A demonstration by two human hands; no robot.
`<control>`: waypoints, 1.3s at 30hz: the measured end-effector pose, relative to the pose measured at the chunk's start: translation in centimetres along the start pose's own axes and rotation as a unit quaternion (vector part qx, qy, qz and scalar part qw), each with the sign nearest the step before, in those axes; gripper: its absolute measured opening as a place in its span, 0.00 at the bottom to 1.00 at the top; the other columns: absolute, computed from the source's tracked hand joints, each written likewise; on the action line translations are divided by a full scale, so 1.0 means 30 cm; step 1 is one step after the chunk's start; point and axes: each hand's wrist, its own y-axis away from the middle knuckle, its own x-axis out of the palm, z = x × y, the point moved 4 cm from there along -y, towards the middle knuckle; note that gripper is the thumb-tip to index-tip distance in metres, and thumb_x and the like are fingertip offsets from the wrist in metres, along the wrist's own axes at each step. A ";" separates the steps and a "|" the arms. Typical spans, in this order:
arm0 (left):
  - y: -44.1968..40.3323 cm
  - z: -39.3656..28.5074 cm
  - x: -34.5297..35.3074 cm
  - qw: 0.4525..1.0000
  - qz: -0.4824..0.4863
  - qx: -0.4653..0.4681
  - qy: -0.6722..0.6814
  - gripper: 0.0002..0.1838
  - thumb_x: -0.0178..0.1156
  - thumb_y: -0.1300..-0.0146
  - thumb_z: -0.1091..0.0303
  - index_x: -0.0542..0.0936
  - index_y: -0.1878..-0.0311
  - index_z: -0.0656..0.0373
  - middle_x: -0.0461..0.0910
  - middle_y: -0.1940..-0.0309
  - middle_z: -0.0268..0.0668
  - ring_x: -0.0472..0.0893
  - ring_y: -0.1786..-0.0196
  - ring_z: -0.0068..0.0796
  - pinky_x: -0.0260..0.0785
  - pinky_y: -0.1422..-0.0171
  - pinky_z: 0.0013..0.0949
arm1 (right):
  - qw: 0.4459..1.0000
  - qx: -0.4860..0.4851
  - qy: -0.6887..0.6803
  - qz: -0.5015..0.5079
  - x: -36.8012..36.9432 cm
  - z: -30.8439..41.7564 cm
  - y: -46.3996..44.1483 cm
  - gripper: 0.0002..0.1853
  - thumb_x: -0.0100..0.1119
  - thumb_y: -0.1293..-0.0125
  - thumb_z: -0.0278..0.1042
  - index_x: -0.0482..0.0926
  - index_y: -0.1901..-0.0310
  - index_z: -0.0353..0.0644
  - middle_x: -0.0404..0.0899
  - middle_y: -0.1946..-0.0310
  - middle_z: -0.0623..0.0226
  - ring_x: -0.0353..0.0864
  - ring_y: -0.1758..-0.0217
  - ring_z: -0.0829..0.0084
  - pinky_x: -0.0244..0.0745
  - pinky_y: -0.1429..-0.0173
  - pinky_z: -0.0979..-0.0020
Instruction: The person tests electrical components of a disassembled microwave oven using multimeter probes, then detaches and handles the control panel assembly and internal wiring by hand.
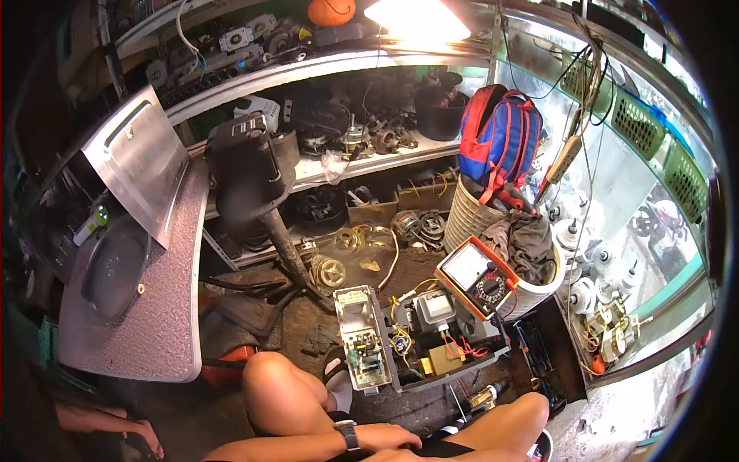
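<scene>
My left hand (pixel 389 436), with a dark watch on its wrist, rests low over my lap; its fingers bend down out of sight. Only a sliver of my right hand (pixel 392 456) shows at the bottom edge, its fingers hidden. Beyond my knees is an opened microwave oven body (pixel 504 350) with a transformer, wires and a magnetron (pixel 436 308) inside. Its control panel with a green circuit board (pixel 366 358) stands at its left side. An orange multimeter (pixel 477 277) leans at its back right. A drill-like tool (pixel 486 396) lies in front of the oven body.
At the left stands a speckled tabletop (pixel 131 346) with a metal panel (pixel 142 165). Shelves (pixel 385 158) of parts run behind. A backpack (pixel 500 138) sits above a bin of rags (pixel 527 242). Another person's bare limb (pixel 115 427) shows lower left. A dark toolbox (pixel 550 350) is at right.
</scene>
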 end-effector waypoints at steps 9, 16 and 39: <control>0.448 -0.292 -0.374 0.950 -0.225 0.114 0.186 0.54 0.71 0.30 0.50 0.49 0.12 0.60 0.62 0.18 0.47 0.63 0.17 0.40 0.55 0.14 0.44 | 0.936 -0.008 -0.041 -0.350 -0.205 -0.128 0.058 0.38 0.76 0.36 0.62 0.79 0.41 0.33 0.85 0.46 0.55 0.85 0.41 0.60 0.79 0.35 0.61; 0.392 -0.334 -0.450 0.838 -0.436 0.261 0.199 0.54 0.71 0.26 0.59 0.42 0.12 0.60 0.63 0.19 0.47 0.64 0.18 0.34 0.61 0.18 0.41 | 0.877 -0.110 -0.008 -0.467 -0.369 -0.198 0.059 0.45 0.79 0.37 0.54 0.68 0.28 0.34 0.75 0.34 0.56 0.75 0.30 0.63 0.70 0.26 0.60; 0.166 -0.232 -0.562 0.765 -0.477 0.240 0.360 0.33 0.60 0.19 0.65 0.60 0.19 0.63 0.74 0.31 0.37 0.75 0.30 0.27 0.68 0.22 0.35 | 0.744 -0.027 0.363 -0.561 -0.476 -0.131 0.148 0.47 0.76 0.34 0.61 0.67 0.28 0.30 0.76 0.38 0.58 0.75 0.35 0.66 0.70 0.29 0.62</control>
